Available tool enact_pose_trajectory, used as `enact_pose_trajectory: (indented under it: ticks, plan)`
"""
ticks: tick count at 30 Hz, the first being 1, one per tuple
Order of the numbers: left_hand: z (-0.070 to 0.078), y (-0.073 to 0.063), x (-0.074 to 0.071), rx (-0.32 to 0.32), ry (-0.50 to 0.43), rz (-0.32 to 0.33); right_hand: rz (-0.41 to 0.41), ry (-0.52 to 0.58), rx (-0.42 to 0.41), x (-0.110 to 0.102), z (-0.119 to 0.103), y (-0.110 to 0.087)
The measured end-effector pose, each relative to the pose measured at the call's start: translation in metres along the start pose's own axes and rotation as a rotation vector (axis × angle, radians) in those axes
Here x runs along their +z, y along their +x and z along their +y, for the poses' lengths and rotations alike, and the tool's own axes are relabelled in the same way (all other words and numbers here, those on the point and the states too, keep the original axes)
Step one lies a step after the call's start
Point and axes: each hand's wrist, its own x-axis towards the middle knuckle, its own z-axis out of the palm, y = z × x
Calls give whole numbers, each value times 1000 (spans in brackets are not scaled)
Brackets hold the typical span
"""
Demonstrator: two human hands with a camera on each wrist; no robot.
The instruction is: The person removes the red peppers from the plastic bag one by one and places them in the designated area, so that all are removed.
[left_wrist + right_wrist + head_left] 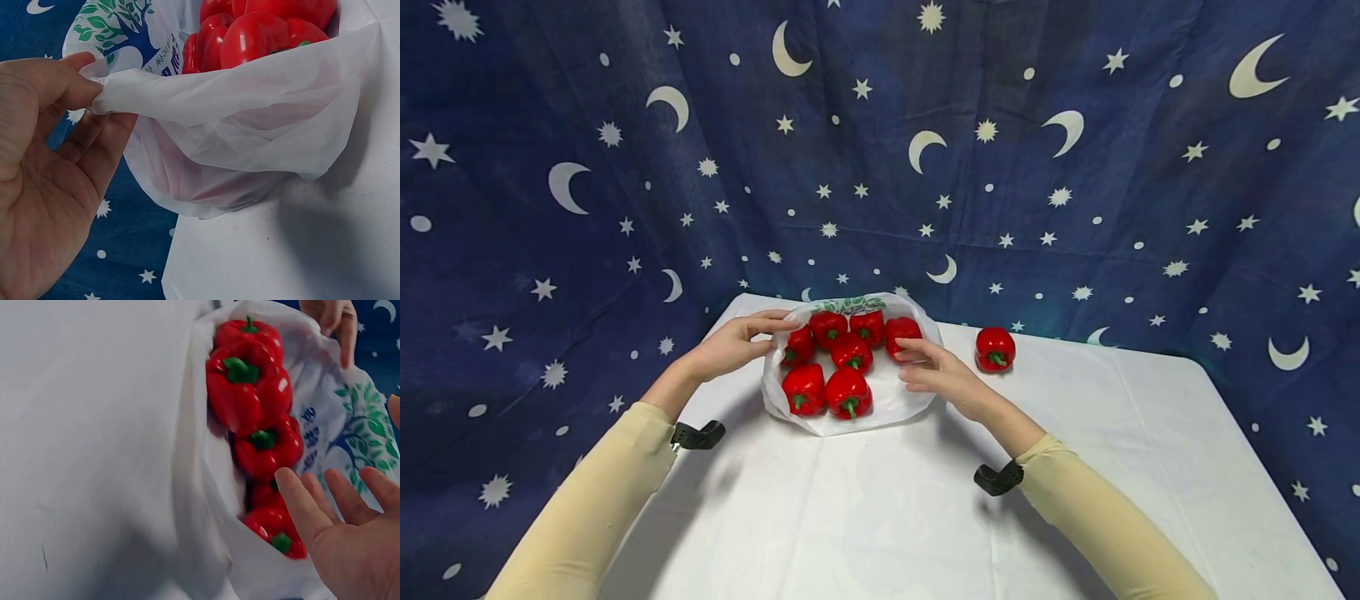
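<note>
Navy moon-and-star cloth [880, 150] behind white-covered table [895, 508].

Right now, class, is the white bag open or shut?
Open: the white bag is spread wide, showing red peppers inside; the left hand pinches its edge.

We take this for a curtained-off recording corner: a navy cloth [865, 150] printed with moons and stars hangs from nine o'clock through twelve to three, around a white worktop [925, 500] at six; whether home or lab lies beyond, we cannot tell.
</note>
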Motion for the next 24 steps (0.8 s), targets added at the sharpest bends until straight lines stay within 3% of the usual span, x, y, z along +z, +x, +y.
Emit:
enact_pose_trajectory:
  ticks: [6, 15, 24]
  plan:
    - [0, 0, 0, -7, 1, -1, -20, 9, 47, 16, 4, 12]
    - [-1, 1, 0, -4, 2, -2, 19, 30, 121, 33, 7, 24]
    - [-1, 1, 1, 12, -4, -3, 80, 109, 286, 52, 10, 35]
